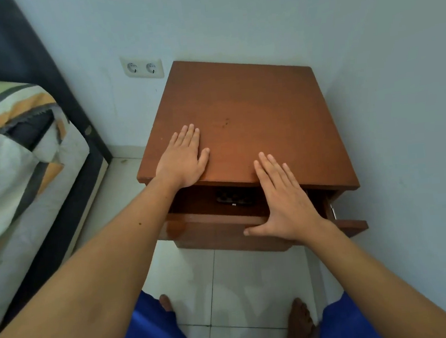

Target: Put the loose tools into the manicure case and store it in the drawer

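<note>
Step in hand: by my reading, closing the drawer (220, 217) of the nightstand (252, 117); it stands partly open, with its front panel at 6 o'clock from the top.
Manicure case: the dark object (232, 196) just inside the drawer, at 12 o'clock from the front panel, looks like the case; it is shadowed, so you cannot be sure, nor tell whether it is zipped.
How to do it well: push the front panel straight toward 12 o'clock, evenly, so the drawer does not skew on its runners; the right end at 3 o'clock already juts out further. Keep your thumb clear of the gap before the panel meets the frame.
Left hand: your left hand (184, 158) lies flat on the nightstand top near its front edge, at 9 o'clock from the right hand, fingers straight and together, holding nothing; use it to steady the nightstand.
Right hand: your right hand (284, 204) is spread with fingers straight, reaching over the drawer gap onto the top's front edge, thumb stretched along the front panel; it grasps nothing.
</note>
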